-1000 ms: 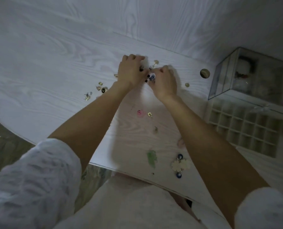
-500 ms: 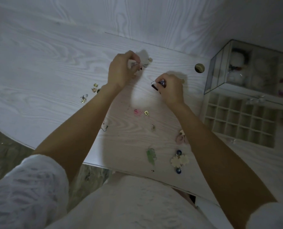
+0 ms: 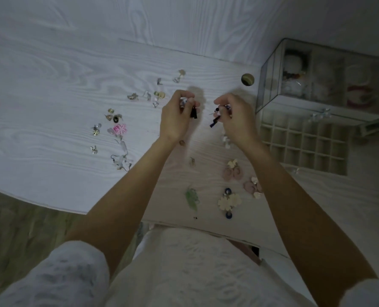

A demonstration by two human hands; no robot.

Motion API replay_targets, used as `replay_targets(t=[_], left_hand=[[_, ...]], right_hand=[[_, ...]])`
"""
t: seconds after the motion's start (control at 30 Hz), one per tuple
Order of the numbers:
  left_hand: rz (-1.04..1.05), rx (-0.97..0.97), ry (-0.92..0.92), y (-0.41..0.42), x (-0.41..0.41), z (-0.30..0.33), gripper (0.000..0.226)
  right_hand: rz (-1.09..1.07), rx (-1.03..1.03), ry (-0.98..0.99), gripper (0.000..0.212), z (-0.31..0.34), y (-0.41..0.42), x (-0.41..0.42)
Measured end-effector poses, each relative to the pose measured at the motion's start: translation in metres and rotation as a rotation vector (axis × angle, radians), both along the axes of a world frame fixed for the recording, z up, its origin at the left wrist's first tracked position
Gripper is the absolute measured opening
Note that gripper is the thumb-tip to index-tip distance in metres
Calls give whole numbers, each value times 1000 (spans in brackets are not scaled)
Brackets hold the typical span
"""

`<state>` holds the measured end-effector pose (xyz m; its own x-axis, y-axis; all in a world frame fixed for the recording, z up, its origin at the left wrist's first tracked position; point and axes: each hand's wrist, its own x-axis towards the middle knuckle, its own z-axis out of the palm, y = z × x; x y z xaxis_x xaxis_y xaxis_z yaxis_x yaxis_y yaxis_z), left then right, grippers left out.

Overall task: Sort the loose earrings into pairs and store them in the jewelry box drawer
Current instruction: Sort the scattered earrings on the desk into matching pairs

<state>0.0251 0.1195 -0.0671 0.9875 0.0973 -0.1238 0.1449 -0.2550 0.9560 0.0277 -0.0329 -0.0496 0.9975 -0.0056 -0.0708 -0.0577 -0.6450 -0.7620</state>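
Both hands are hovering over the white table [image 3: 51, 103], each pinching one dark tassel earring. L hand [image 3: 176, 116] is closing thumb & fingertips on a tassel earring [image 3: 193, 111] whose tassel is hanging straight down, long axis approx. vertical in view. R hand [image 3: 237, 117] is gripping the matching tassel earring [image 3: 216, 118] the same way, but its tassel is slanting down toward the L hand. The two pieces are sitting near each other, apart, not touching. Judgement: a pair is being confirmed; storing it is the coming step. The drawer [image 3: 303, 142], pulled out w/ its grid of small cells showing, is lying just to the R of the R hand, below the glass jewelry box [image 3: 272, 85]. R hand is clearly the nearer one; L hand would have to cross over. So the L piece is likely needing a hand-over to the R, or a short carry rightward. Cells visible are looking empty, though dim light is limiting certainty. Remaining loose earrings are lying scattered: a pink flower piece [image 3: 119, 128] at L, a cream flower piece [image 3: 229, 201] & a green leaf piece [image 3: 192, 197] near the table's front edge. Most of the sorting appears outstanding.
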Motion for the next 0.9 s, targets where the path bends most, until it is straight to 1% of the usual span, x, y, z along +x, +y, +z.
replay_targets(t=[0.07,0.13,0.23,0.33,0.47,0.5,0.57,0.63,0.7,0.8,0.9], left_hand=[[9,32,49,-13,1,-7,16],[-17,114,70,-23,1,-11,19],[-87,206,51,-27,-4,-10,23],[-190,304,18,-20,-7,-6,33],[-309,564,-7,-8,-4,-7,52],[-338,606,5,-7,-2,-8,57],[-389,629,32,-8,2,-9,61],[-420,647,32,-12,5,-8,57],[-420,672,12,-17,6,-7,46],[-347,625,-4,-19,4,-7,33],[-250,567,42,-15,3,-10,31]], right_hand=[[15,-75,35,21,-4,-7,-1],[9,-86,80,22,-9,-10,-2],[-11,-83,93,25,-14,-13,-4],[-8,-110,86,27,-13,-18,-4],[97,-282,122,37,-10,-28,-4],[119,-309,151,41,-10,-28,-4],[134,-355,193,45,-12,-25,-6],[130,-379,188,43,-15,-19,-6],[116,-380,169,36,-16,-10,-4],[87,-401,126,25,-16,5,1],[77,-422,101,24,-16,15,4]])
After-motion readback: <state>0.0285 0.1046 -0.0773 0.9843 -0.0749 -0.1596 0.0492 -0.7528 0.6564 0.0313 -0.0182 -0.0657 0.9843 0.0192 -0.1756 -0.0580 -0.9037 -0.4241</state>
